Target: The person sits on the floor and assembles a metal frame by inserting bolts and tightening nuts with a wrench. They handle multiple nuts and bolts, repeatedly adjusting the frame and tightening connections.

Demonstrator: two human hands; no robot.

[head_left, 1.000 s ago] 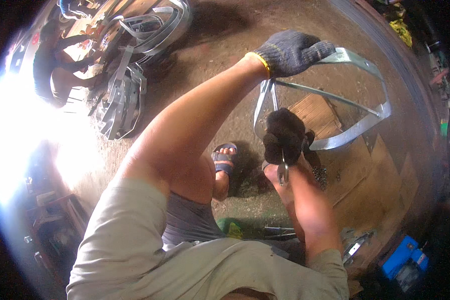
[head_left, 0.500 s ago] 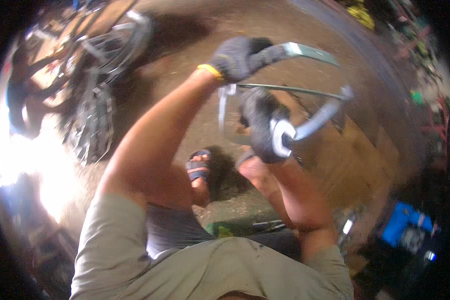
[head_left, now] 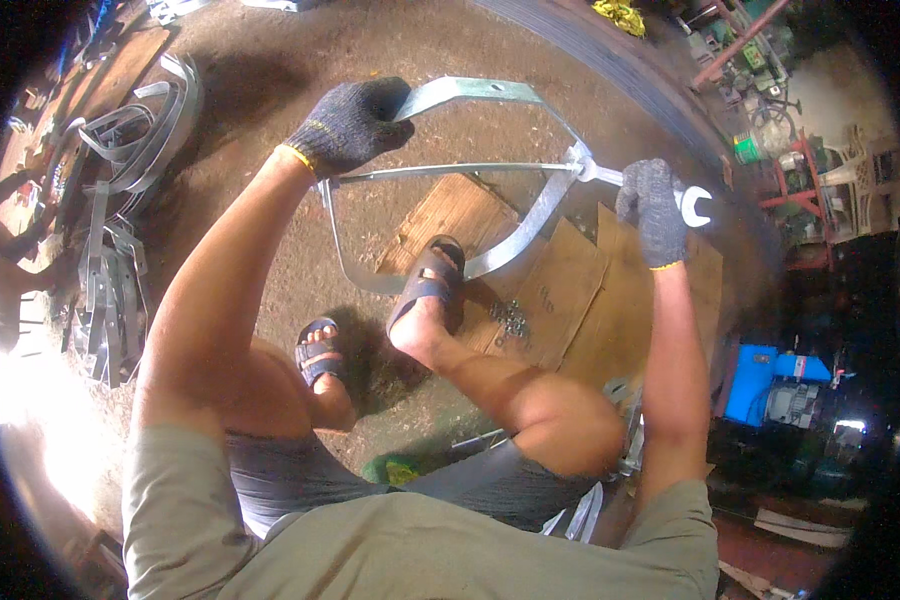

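My left hand (head_left: 345, 125), in a dark knit glove, is closed around the upper left of a galvanized metal band frame (head_left: 475, 90). A thin straight crossbar (head_left: 460, 169) spans the frame. My gloved right hand (head_left: 656, 210) grips a silver wrench (head_left: 697, 207) by its shaft. One end of the wrench meets the joint at the crossbar's right end; its open jaw sticks out past my hand. The band's lower curve passes by my sandalled right foot (head_left: 435, 280), where part of it is hidden.
Small nuts (head_left: 510, 320) lie in a pile on the cardboard (head_left: 580, 290) beside my right foot. Bent metal strips (head_left: 110, 280) are heaped at the left. A blue machine (head_left: 755, 385) stands at the right, below a red metal frame (head_left: 810, 200). Yellow cloth (head_left: 620, 15) lies at the far edge.
My right hand has moved right with the wrench, from within the frame's outline to outside its right joint. My left hand and the frame now appear farther left as the view has shifted.
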